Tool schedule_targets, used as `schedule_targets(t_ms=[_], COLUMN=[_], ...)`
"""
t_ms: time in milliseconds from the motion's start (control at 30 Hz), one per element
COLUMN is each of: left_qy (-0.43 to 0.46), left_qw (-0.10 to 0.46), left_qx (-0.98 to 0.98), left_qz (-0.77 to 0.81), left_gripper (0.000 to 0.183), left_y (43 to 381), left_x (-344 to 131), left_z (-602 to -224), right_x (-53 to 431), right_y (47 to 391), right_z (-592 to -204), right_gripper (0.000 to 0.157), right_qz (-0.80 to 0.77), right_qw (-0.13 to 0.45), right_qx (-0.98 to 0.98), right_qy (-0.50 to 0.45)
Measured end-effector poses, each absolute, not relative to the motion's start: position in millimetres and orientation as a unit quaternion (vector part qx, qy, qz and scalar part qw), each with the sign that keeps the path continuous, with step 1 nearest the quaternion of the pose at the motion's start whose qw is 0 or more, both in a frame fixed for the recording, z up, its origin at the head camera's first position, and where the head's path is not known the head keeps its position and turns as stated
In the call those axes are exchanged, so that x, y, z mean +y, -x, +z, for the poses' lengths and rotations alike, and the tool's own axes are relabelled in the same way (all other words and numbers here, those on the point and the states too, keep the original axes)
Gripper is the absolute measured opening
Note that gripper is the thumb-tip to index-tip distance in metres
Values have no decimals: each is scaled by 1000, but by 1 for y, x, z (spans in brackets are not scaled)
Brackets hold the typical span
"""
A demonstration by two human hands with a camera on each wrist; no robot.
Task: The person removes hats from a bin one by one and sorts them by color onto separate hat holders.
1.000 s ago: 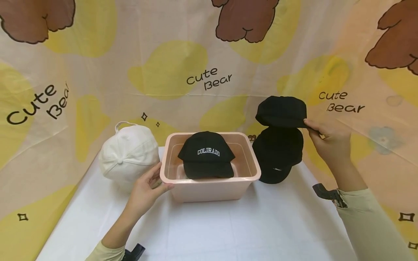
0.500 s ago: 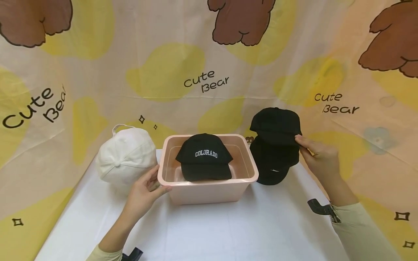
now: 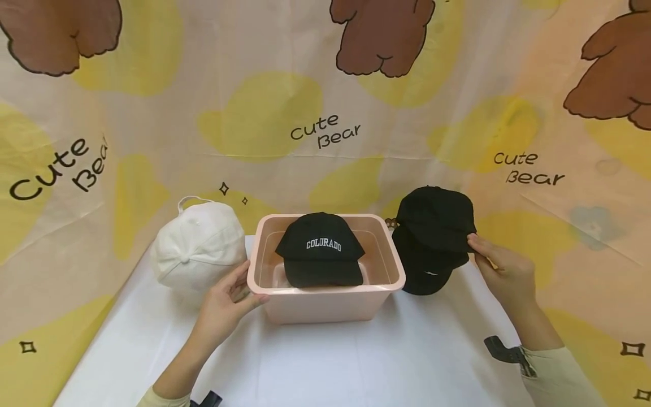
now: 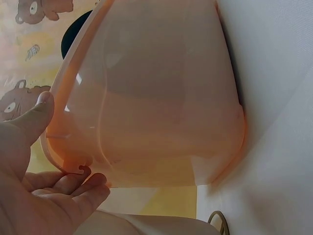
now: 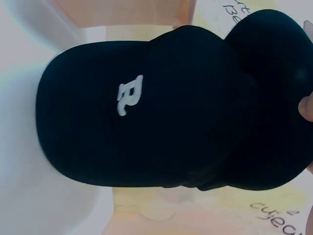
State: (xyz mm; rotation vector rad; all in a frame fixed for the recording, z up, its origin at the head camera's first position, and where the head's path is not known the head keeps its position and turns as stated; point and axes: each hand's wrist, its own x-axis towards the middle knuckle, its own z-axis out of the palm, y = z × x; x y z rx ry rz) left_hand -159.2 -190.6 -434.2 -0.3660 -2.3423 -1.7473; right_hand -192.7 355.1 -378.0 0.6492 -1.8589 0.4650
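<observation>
A pink plastic bin (image 3: 325,308) stands mid-table, with a black cap lettered COLORADO (image 3: 322,243) sitting in it. My left hand (image 3: 221,308) grips the bin's left front corner; in the left wrist view the thumb and fingers lie either side of the rim (image 4: 58,103). To the bin's right, my right hand (image 3: 508,277) pinches the brim edge of a black cap (image 3: 432,215). That cap is low over another black cap (image 3: 422,282), covering much of it. In the right wrist view the lower cap (image 5: 88,112) bears a white letter-like mark, and my thumb (image 5: 306,106) touches the upper cap's brim.
A white cap (image 3: 198,237) with a strap loop sits left of the bin, close to my left hand. White cloth (image 3: 315,362) covers the table. Behind it hangs a printed bear curtain (image 3: 274,113).
My right hand has lowered the held black cap onto or close over the other black cap, covering more of it. The left hand has kept its grip on the bin.
</observation>
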Motion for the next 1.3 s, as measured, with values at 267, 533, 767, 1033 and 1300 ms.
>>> schedule_targets(t_ms=[267, 533, 767, 1033, 1300], left_qy=[117, 110, 106, 113, 119], left_qw=[91, 85, 80, 93, 97], left_qx=[-799, -801, -804, -812, -806], left_qz=[-583, -582, -580, -566, -572], left_gripper=[90, 90, 92, 93, 92], left_y=[157, 157, 158, 160, 160], left_x=[-190, -191, -192, -194, -195], left_z=[-432, -432, -431, -430, -433], right_x=[357, 354, 354, 359, 362], right_y=[185, 178, 174, 172, 162], right_z=[-390, -391, -391, -404, -407], right_gripper=[26, 43, 44, 42, 52], right_qz=[228, 245, 236, 247, 256], right_qw=[533, 511, 481, 445, 403], right_qx=[-757, -755, -764, -771, -804], right_qy=[-301, -330, -361, -382, -355])
